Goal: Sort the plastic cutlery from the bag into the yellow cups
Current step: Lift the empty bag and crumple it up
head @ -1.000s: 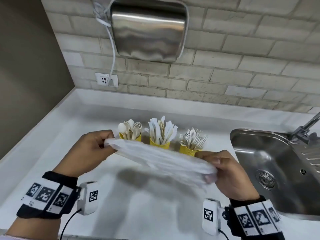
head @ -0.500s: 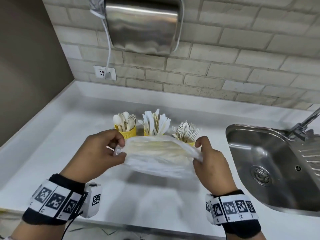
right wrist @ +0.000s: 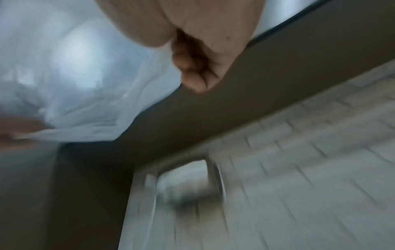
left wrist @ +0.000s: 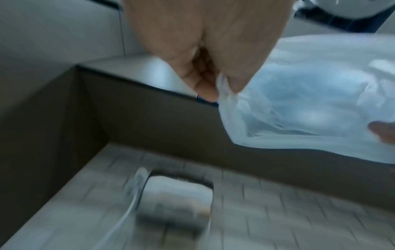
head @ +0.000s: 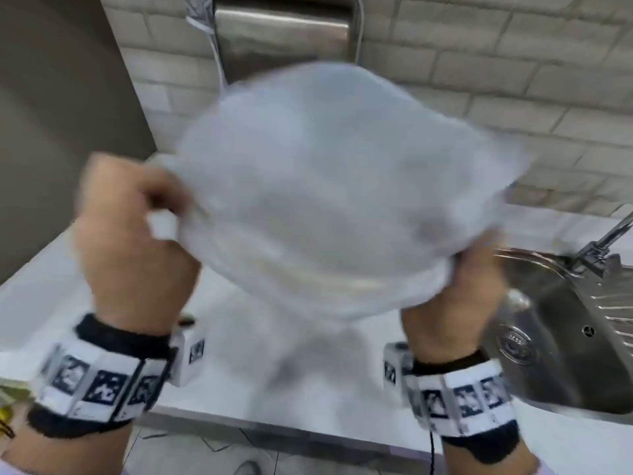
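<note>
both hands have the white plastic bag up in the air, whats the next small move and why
Probably lower the thin white plastic bag to the white countertop and let go. The left hand pinches one edge and the right hand grips the other, holding it spread and lifted; it looks limp and light, with no cutlery showing through, though blur makes that uncertain.

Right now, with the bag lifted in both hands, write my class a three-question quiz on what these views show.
1. True or false: both hands grip the plastic bag.
2. What lies right of the right hand: A) a steel sink B) a stove?
3. Which hand pinches the bag's edge between thumb and fingers in its own wrist view?

Key: 1 true. 2 A. 3 left hand.
</note>
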Available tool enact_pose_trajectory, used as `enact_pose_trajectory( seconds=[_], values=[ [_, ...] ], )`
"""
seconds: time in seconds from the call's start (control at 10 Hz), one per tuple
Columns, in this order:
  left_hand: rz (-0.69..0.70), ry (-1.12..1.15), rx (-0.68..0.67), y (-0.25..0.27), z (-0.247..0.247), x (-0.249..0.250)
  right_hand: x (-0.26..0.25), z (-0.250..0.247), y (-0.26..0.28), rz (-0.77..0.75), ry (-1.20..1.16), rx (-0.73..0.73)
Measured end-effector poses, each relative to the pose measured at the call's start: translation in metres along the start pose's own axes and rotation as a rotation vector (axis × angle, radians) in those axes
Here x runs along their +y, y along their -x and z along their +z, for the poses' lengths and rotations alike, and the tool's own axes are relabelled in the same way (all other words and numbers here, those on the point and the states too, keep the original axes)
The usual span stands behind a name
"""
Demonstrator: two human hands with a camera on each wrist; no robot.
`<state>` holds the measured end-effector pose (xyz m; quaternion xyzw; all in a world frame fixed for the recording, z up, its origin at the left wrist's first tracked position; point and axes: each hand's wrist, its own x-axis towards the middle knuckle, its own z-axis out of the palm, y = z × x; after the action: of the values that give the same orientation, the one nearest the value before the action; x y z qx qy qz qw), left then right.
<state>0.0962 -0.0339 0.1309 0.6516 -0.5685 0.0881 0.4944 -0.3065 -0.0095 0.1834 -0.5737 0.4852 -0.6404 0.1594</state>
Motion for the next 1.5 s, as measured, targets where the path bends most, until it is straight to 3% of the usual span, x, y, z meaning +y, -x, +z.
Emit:
enact_pose_trajectory(
  seconds=[0.1,0.2,0.3,0.4,0.5,0.6,0.7,0.8,0.9,1.0,1.1,1.2,1.3,1.4,1.5],
  values=[
    [0.177,-0.251,-0.776,0.096,0.021,0.074,0.063,0.006,0.057,0.114,0.823,-1.001],
    [-0.170,-0.207,-1.017,0.119,0.015,0.074,0.082,-0.002,0.073,0.130,0.988,-1.181],
    [-0.119,-0.059,-0.579,0.072,0.002,0.099,0.056,0.003,0.036,0.082,0.739,-0.787],
    [-0.015,0.205,-0.712,0.041,-0.015,0.156,0.007,0.012,-0.002,-0.016,0.455,-0.552],
    [0.077,0.254,-0.748,0.051,-0.004,0.189,-0.028,0.024,-0.007,-0.043,0.384,-0.556],
    [0.116,0.143,-0.536,0.078,0.031,0.188,-0.037,0.028,-0.004,0.007,0.299,-0.616],
    [0.036,0.016,-0.388,0.092,0.053,0.150,-0.027,0.013,-0.008,0.052,0.213,-0.560],
    [-0.029,-0.025,-0.423,0.100,0.053,0.103,0.010,-0.008,-0.010,0.021,0.337,-0.440],
    [-0.036,0.047,-0.568,0.099,0.042,0.077,0.055,-0.019,-0.002,0.135,0.678,-0.689],
    [-0.089,0.076,-0.580,0.081,0.038,0.089,0.065,-0.013,0.004,0.300,0.931,-0.982],
    [0.001,0.121,-0.178,0.044,0.016,0.113,0.045,-0.008,-0.013,0.168,0.720,-0.675],
    [0.013,0.296,0.019,0.016,-0.023,0.123,0.002,-0.014,-0.020,-0.141,0.194,-0.044],
    [0.121,0.080,-0.158,0.049,-0.011,0.119,0.025,-0.005,0.011,-0.196,0.272,-0.142],
    [-0.043,-0.296,-0.899,0.120,0.032,0.072,0.091,0.006,0.070,0.135,0.947,-1.076],
    [-0.242,-0.200,-0.898,0.157,0.042,0.037,0.108,0.000,0.091,0.326,0.915,-1.179]
  ],
)
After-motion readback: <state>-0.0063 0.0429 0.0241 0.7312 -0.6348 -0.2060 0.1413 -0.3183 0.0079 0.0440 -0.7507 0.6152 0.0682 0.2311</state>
